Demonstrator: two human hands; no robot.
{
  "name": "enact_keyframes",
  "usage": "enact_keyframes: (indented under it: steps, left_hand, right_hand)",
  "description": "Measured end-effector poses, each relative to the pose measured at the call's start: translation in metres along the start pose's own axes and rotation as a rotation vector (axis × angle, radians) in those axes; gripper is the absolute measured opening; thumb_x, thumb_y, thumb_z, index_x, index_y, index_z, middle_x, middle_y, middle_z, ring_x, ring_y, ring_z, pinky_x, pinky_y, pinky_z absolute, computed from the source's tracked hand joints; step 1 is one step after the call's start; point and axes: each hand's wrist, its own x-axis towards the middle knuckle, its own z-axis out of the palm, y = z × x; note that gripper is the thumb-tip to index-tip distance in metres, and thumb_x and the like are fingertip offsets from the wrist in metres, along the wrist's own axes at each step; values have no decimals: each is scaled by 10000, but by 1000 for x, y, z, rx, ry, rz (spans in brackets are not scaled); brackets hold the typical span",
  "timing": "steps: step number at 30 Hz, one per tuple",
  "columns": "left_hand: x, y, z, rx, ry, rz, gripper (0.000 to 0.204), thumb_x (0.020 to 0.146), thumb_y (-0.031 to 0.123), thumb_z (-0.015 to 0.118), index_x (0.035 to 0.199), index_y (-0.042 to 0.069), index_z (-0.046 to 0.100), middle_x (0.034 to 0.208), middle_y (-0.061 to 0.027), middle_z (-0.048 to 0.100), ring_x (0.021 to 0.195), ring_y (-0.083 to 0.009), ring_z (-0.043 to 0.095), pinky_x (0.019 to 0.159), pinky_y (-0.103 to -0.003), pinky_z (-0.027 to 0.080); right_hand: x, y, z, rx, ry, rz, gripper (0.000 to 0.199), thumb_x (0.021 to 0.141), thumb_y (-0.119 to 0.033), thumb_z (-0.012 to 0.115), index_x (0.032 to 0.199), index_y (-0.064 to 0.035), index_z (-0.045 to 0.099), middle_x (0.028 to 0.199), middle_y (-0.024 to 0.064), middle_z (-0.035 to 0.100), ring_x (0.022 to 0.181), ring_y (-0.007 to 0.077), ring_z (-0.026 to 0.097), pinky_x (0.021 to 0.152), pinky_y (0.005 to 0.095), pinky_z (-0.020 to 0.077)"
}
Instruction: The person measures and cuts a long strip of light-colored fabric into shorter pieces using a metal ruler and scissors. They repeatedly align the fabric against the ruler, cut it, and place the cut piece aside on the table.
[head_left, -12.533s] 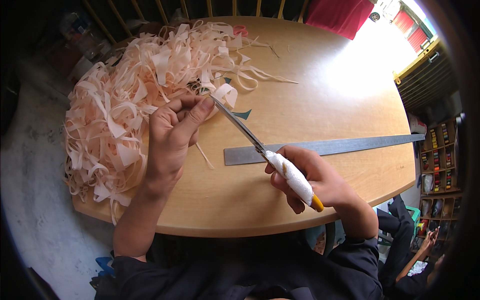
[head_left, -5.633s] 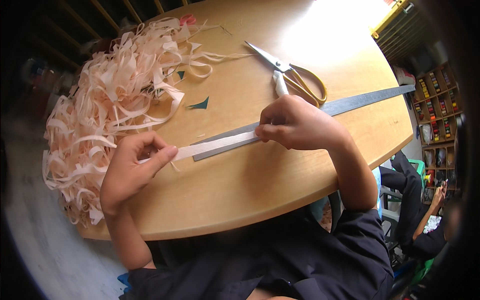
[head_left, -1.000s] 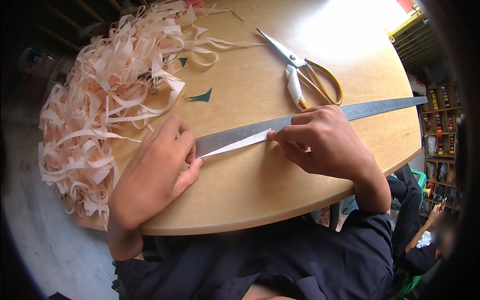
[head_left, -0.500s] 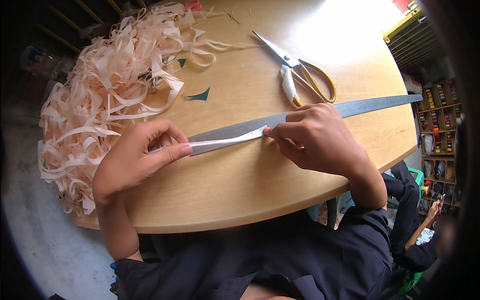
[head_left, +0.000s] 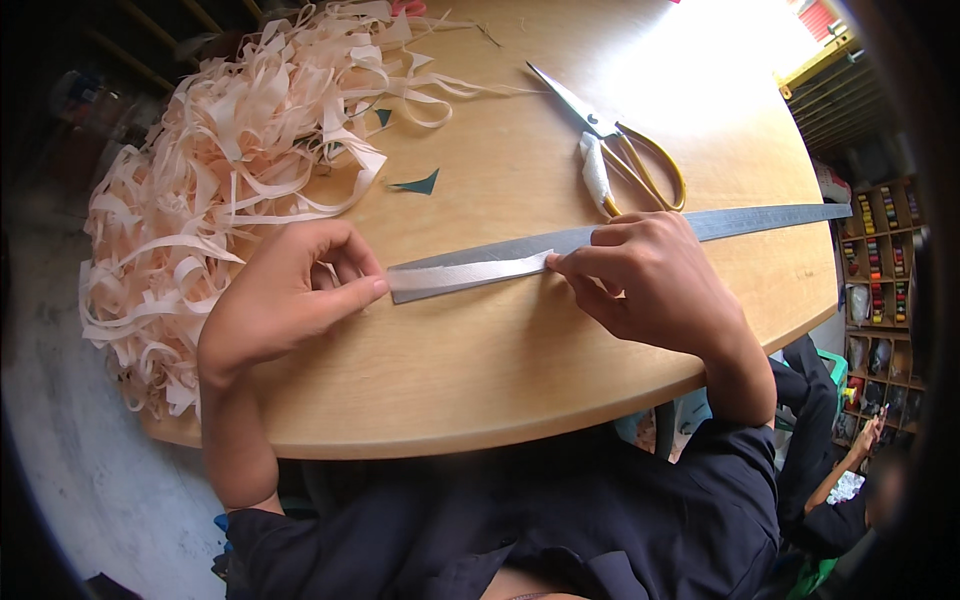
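A narrow pale pink fabric strip [head_left: 470, 271] lies along the near end of a long steel ruler [head_left: 745, 222] on the table. My left hand [head_left: 290, 290] is closed, thumb and fingertips pinching at the strip's left end, right at the ruler's tip. My right hand [head_left: 645, 285] grips the strip's other end between thumb and forefinger, its knuckles resting over the ruler. The palm side of that hand is hidden. Just beyond the right hand lie large scissors [head_left: 600, 125] with yellow handles, one wrapped in white.
A big heap of pale pink fabric strips [head_left: 230, 170] covers the table's left side. Dark green scraps [head_left: 420, 184] lie beside it. The rounded wooden table [head_left: 480, 400] ends close to my body. At right, a seated person's arm [head_left: 850, 465] shows near shelves of thread spools [head_left: 875, 250].
The strip, narrow and partly twisted before, now lies flatter and wider on the ruler. My left fingers have moved to the ruler's tip. The whole view has shifted slightly.
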Motion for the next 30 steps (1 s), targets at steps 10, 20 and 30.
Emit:
enact_keyframes:
  steps: [10, 20, 30]
  left_hand:
    - [-1, 0, 1, -77, -50, -40, 237, 917, 207, 806, 927, -25, 758, 637, 22, 607, 547, -29, 508, 495, -217, 366]
    - [-3, 1, 1, -86, -81, -29, 185, 898, 162, 805, 879, -19, 771, 658, 21, 635, 562, -27, 514, 497, -220, 361]
    - [3, -8, 4, 72, -13, -82, 165, 881, 154, 803, 880, -1, 746, 733, 24, 654, 650, -17, 517, 574, -203, 401]
  right_hand:
    - [1, -2, -2, 11, 0, 13, 136, 817, -49, 769, 930, -98, 825, 583, 39, 596, 527, 203, 595, 509, 375, 450]
    - [1, -2, 0, 8, 30, 10, 100, 831, -59, 767, 903, -102, 821, 587, 40, 606, 535, 200, 613, 511, 369, 460]
    - [2, -4, -1, 21, 22, 25, 98, 830, -64, 774, 911, -100, 818, 567, 41, 573, 512, 213, 583, 502, 382, 439]
